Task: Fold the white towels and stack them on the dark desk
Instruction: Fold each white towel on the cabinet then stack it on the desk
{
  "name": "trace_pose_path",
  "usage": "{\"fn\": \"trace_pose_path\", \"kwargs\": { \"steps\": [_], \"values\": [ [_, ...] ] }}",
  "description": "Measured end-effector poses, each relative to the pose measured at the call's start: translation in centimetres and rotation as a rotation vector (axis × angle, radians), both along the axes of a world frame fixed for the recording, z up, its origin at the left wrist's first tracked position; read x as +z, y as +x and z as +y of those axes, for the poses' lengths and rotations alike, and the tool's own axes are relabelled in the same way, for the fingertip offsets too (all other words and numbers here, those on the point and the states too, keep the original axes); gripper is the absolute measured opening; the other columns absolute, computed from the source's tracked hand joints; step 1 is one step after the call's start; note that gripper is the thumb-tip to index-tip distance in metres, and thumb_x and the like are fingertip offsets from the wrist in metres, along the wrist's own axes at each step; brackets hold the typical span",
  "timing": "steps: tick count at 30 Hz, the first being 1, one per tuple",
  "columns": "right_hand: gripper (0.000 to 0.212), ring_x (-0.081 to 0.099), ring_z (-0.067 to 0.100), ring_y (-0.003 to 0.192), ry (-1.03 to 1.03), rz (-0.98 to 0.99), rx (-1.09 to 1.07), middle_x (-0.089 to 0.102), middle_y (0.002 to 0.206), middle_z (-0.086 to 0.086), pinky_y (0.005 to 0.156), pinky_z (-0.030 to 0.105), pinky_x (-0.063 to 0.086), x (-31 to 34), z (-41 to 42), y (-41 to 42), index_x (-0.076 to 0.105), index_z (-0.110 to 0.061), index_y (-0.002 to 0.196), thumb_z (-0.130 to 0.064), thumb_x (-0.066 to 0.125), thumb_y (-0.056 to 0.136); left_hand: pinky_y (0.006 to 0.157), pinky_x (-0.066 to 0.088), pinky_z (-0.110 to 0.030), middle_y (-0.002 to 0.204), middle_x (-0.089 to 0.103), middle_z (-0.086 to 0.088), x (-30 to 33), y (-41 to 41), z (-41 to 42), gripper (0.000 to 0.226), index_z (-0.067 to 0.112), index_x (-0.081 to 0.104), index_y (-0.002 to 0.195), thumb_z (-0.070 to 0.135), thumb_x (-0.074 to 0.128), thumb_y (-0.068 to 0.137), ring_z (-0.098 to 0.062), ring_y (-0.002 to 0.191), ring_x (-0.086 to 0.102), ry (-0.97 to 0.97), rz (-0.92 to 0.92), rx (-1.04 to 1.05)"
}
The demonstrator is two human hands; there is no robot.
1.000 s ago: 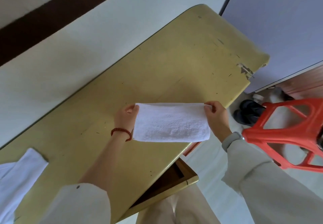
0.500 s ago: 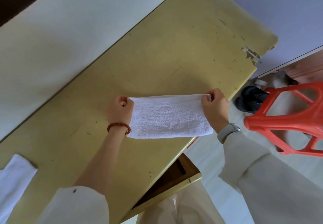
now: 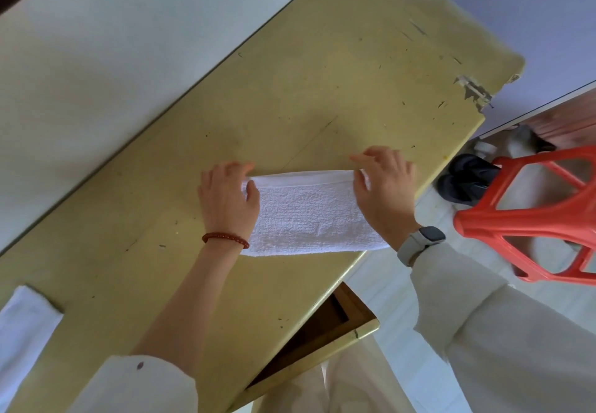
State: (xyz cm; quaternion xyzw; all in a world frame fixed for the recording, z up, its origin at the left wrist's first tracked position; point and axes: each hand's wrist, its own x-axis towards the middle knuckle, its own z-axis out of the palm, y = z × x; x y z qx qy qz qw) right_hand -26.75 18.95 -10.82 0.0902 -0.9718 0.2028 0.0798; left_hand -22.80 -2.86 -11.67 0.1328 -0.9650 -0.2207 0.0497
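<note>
Head view, looking down over a person's two arms toward a worn yellow-green surface (image 3: 322, 90) that runs diagonally from lower left to upper right. Nearest the camera, at the bottom of the frame, are pale sleeves and an open drawer (image 3: 322, 328) under the surface's near edge. At the far lower left edge lies another white towel (image 3: 22, 325), partly cut off by the frame.

In the middle of the frame, a folded white towel (image 3: 306, 216) lies on the surface close to its near edge, its lower right corner reaching that edge. Its long axis runs left to right across the frame, between the two hands. The left hand (image 3: 227, 200), with a red bead bracelet (image 3: 225, 239) at the wrist, pinches the towel's upper left corner, thumb on top. The right hand (image 3: 383, 187), with a grey wristwatch (image 3: 419, 243), pinches the upper right corner in the same way. Both sets of fingers grip the far long hem, so each hand sits at one short end, equally near. A further fold would likely bring one short end across to the other.

Beyond, at the right, stand a red plastic stool (image 3: 529, 219) and dark shoes (image 3: 464, 183) on the floor. A pale wall (image 3: 113, 41) fills the upper left.
</note>
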Motion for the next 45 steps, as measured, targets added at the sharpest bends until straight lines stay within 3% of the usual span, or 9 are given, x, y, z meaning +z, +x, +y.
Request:
{"fn": "trace_pose_path", "kwargs": {
  "steps": [4, 13, 17, 22, 26, 33, 37, 41, 45],
  "values": [
    [0.027, 0.059, 0.026, 0.079, 0.070, -0.013, 0.214, 0.064, 0.084, 0.002, 0.069, 0.035, 0.040, -0.5, -3.1, -0.2, 0.070, -0.016, 0.083, -0.022, 0.044, 0.081, 0.074, 0.041, -0.039, 0.085, 0.067, 0.000, -1.2, -0.7, 1.2, 0.021, 0.020, 0.071, 0.082, 0.023, 0.050, 0.082, -0.022, 0.093, 0.046, -0.036, 0.136, -0.181],
    [0.017, 0.055, 0.022, 0.073, 0.118, 0.039, 0.236, 0.061, 0.079, -0.001, 0.068, 0.033, 0.039, -2.0, -4.1, -0.1, 0.065, -0.016, 0.076, -0.022, 0.051, 0.082, 0.076, 0.026, -0.028, 0.077, 0.064, 0.003, -2.2, -1.2, 1.7, 0.016, 0.021, 0.069, 0.074, 0.024, 0.053, 0.078, -0.015, 0.088, 0.040, -0.117, 0.214, -0.267],
    [0.014, 0.054, 0.021, 0.073, 0.093, 0.014, 0.233, 0.061, 0.077, -0.003, 0.070, 0.032, 0.031, -2.1, -4.3, -0.3, 0.062, -0.016, 0.074, -0.019, 0.050, 0.081, 0.077, 0.025, -0.027, 0.074, 0.062, 0.006, -2.0, -1.2, 1.9, 0.009, 0.021, 0.063, 0.073, 0.021, 0.055, 0.077, -0.015, 0.087, 0.043, -0.116, 0.179, -0.258],
    [0.022, 0.054, 0.020, 0.068, 0.080, -0.025, 0.232, 0.060, 0.072, -0.004, 0.068, 0.035, 0.037, -1.9, -4.3, -0.8, 0.061, -0.016, 0.074, -0.019, 0.043, 0.086, 0.078, 0.024, -0.025, 0.068, 0.061, 0.009, -1.1, -1.5, 2.1, 0.010, 0.020, 0.061, 0.073, 0.010, 0.064, 0.075, -0.020, 0.081, 0.054, -0.053, 0.116, -0.231],
    [0.028, 0.052, 0.019, 0.066, 0.063, -0.040, 0.196, 0.060, 0.068, -0.005, 0.070, 0.034, 0.033, -1.8, -4.7, -1.2, 0.060, -0.016, 0.073, -0.020, 0.036, 0.086, 0.074, 0.031, -0.031, 0.066, 0.061, 0.007, -0.7, -2.2, 2.3, 0.015, 0.018, 0.062, 0.072, 0.014, 0.050, 0.080, -0.023, 0.077, 0.057, -0.077, 0.073, -0.225],
    [0.023, 0.052, 0.022, 0.064, 0.115, -0.010, 0.178, 0.057, 0.065, -0.004, 0.069, 0.029, 0.022, -2.3, -5.0, -1.5, 0.059, -0.017, 0.071, -0.017, 0.038, 0.082, 0.079, 0.025, -0.032, 0.078, 0.065, 0.000, -0.4, -2.9, 2.8, 0.011, 0.015, 0.065, 0.078, 0.009, 0.057, 0.082, -0.027, 0.089, 0.055, -0.061, -0.070, -0.188],
    [0.018, 0.057, 0.023, 0.073, 0.069, 0.043, 0.182, 0.062, 0.076, -0.001, 0.075, 0.030, 0.027, -1.8, -4.6, -1.2, 0.063, -0.014, 0.078, -0.013, 0.046, 0.084, 0.079, 0.033, -0.036, 0.086, 0.064, -0.002, -0.1, -2.6, 2.6, 0.011, 0.017, 0.066, 0.081, 0.008, 0.060, 0.078, -0.028, 0.090, 0.056, -0.059, -0.029, -0.165],
    [0.026, 0.059, 0.028, 0.108, 0.142, 0.106, 0.168, 0.065, 0.107, 0.006, 0.099, 0.043, 0.031, -1.3, -3.2, 1.1, 0.064, -0.010, 0.100, -0.008, 0.044, 0.084, 0.090, 0.038, -0.042, 0.104, 0.064, -0.003, -0.2, -0.8, 3.1, 0.025, 0.018, 0.065, 0.094, 0.017, 0.042, 0.083, -0.023, 0.103, 0.053, -0.177, 0.112, -0.231],
    [0.043, 0.037, 0.036, 0.132, 0.370, -0.126, 0.112, 0.046, 0.139, 0.014, 0.109, 0.057, 0.012, -1.8, -2.5, 3.8, 0.050, -0.016, 0.128, -0.030, 0.031, 0.092, 0.107, 0.023, -0.055, 0.141, 0.043, -0.011, -1.6, 2.3, 4.6, 0.046, 0.018, 0.044, 0.131, 0.034, 0.031, 0.091, -0.034, 0.132, 0.036, -0.297, -0.143, -0.329]
  ]
}}
